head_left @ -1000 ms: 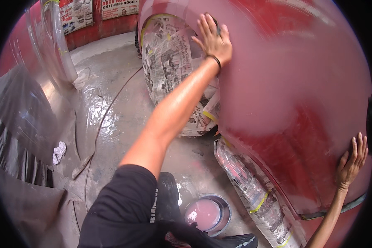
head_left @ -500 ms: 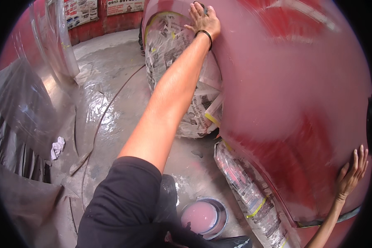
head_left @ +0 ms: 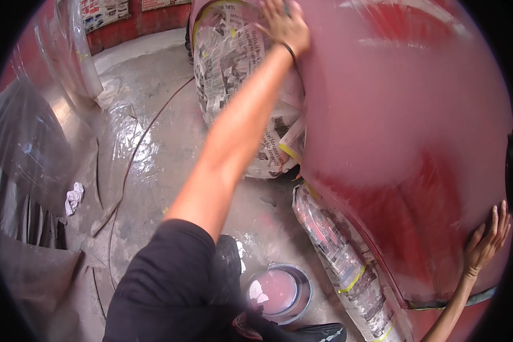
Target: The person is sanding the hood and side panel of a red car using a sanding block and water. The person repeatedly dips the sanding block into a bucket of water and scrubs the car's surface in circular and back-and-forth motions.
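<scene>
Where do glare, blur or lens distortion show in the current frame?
Head view: white glare breaks up the shiny floor left of the newspaper-covered wheel; head view: the left hand looks slightly soft, the right hand clearer; head view: the fisheye lens bows the far wall, and black fills the picture's corners.

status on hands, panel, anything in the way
Left hand spread on car panel beside papered wheel, right hand resting at panel's right edge. Panel part glossy red, part hazy pink. Bucket on floor, apart from hands.
</scene>
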A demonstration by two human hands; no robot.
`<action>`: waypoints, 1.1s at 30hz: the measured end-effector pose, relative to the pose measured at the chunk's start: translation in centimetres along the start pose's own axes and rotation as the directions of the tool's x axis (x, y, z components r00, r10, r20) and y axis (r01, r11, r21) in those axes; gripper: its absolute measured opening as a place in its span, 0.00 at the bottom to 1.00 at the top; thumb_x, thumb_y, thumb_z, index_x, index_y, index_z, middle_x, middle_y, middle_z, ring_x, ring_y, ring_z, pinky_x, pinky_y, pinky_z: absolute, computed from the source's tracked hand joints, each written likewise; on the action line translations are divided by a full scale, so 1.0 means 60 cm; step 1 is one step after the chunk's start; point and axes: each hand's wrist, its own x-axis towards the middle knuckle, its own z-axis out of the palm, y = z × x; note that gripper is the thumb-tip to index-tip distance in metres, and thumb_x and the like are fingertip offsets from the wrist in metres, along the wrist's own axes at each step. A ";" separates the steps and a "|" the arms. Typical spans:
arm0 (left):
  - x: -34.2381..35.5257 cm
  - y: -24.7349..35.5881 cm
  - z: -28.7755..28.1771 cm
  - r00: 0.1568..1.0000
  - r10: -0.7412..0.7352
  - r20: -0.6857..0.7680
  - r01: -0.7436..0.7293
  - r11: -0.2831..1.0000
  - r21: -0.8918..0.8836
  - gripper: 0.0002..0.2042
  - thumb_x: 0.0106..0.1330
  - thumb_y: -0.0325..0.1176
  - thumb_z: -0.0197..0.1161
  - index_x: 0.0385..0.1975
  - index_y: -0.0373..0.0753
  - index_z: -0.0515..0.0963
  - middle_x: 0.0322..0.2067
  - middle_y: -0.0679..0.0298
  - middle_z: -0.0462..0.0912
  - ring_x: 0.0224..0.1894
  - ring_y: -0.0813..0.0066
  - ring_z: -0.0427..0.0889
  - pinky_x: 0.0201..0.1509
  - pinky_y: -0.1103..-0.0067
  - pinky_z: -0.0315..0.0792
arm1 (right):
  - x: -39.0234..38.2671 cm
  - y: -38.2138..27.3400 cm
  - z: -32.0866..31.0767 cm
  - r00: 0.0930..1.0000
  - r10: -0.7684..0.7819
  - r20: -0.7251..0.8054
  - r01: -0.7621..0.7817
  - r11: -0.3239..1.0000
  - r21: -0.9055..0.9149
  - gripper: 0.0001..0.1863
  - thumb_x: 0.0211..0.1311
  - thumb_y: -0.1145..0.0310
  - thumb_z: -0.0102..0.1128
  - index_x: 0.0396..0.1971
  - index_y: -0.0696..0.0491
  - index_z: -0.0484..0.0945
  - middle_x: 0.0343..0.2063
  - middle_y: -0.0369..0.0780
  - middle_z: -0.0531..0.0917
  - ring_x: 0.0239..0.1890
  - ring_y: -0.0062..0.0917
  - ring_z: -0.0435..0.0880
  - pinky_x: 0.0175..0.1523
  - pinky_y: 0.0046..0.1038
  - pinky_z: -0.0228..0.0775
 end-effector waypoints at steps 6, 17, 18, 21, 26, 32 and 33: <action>-0.357 0.012 0.051 0.960 0.257 0.111 -0.258 0.966 -0.003 0.36 0.84 0.52 0.35 0.84 0.41 0.35 0.85 0.51 0.30 0.86 0.50 0.26 0.80 0.36 0.21 | -0.007 0.006 -0.003 1.000 -0.019 0.020 0.019 1.000 -0.001 0.26 0.79 0.70 0.48 0.74 0.48 0.68 0.76 0.41 0.70 0.80 0.40 0.64 0.82 0.48 0.52; -0.186 0.014 0.025 0.995 0.102 -0.011 -0.103 0.994 -0.039 0.39 0.84 0.53 0.36 0.84 0.37 0.34 0.85 0.49 0.31 0.86 0.48 0.28 0.81 0.36 0.25 | -0.020 0.027 0.012 1.000 -0.031 0.003 0.031 0.999 -0.012 0.25 0.80 0.70 0.49 0.73 0.49 0.69 0.74 0.41 0.73 0.79 0.40 0.67 0.81 0.48 0.55; -0.285 0.019 0.051 0.993 0.119 0.017 -0.119 0.992 -0.029 0.39 0.83 0.53 0.37 0.84 0.38 0.33 0.85 0.49 0.30 0.86 0.47 0.27 0.80 0.35 0.24 | -0.022 0.025 0.009 0.999 -0.031 0.012 0.031 0.999 -0.016 0.25 0.80 0.70 0.49 0.73 0.48 0.69 0.75 0.41 0.72 0.79 0.39 0.66 0.81 0.48 0.55; -0.428 0.020 0.063 0.972 0.167 0.163 -0.175 0.984 0.035 0.41 0.83 0.54 0.38 0.84 0.37 0.31 0.84 0.48 0.27 0.85 0.46 0.24 0.78 0.32 0.23 | -0.021 0.022 0.013 1.000 -0.026 0.011 0.026 0.999 -0.026 0.25 0.79 0.70 0.49 0.73 0.48 0.69 0.75 0.41 0.72 0.79 0.38 0.66 0.81 0.48 0.55; -0.062 0.001 0.023 0.997 -0.070 -0.018 0.070 0.997 -0.010 0.38 0.83 0.60 0.34 0.85 0.44 0.39 0.86 0.60 0.33 0.87 0.60 0.30 0.82 0.39 0.30 | -0.023 0.038 0.011 0.999 -0.036 0.001 0.036 0.999 -0.030 0.25 0.81 0.68 0.50 0.74 0.50 0.69 0.72 0.39 0.75 0.77 0.38 0.69 0.81 0.46 0.56; -0.083 0.035 0.037 0.996 0.023 -0.090 -0.019 0.999 0.044 0.37 0.84 0.56 0.35 0.84 0.39 0.43 0.85 0.57 0.39 0.87 0.58 0.34 0.82 0.38 0.30 | -0.030 0.033 0.016 0.999 -0.028 0.035 0.029 0.999 -0.025 0.24 0.80 0.69 0.49 0.73 0.50 0.69 0.73 0.39 0.74 0.77 0.39 0.68 0.81 0.46 0.57; -0.174 0.061 0.029 0.977 0.211 0.031 -0.212 0.975 0.067 0.38 0.83 0.50 0.39 0.83 0.34 0.36 0.84 0.46 0.32 0.86 0.45 0.27 0.80 0.34 0.26 | -0.033 0.037 0.014 0.999 -0.024 0.038 0.025 0.999 -0.033 0.24 0.80 0.70 0.49 0.73 0.49 0.69 0.74 0.40 0.73 0.78 0.39 0.67 0.81 0.47 0.56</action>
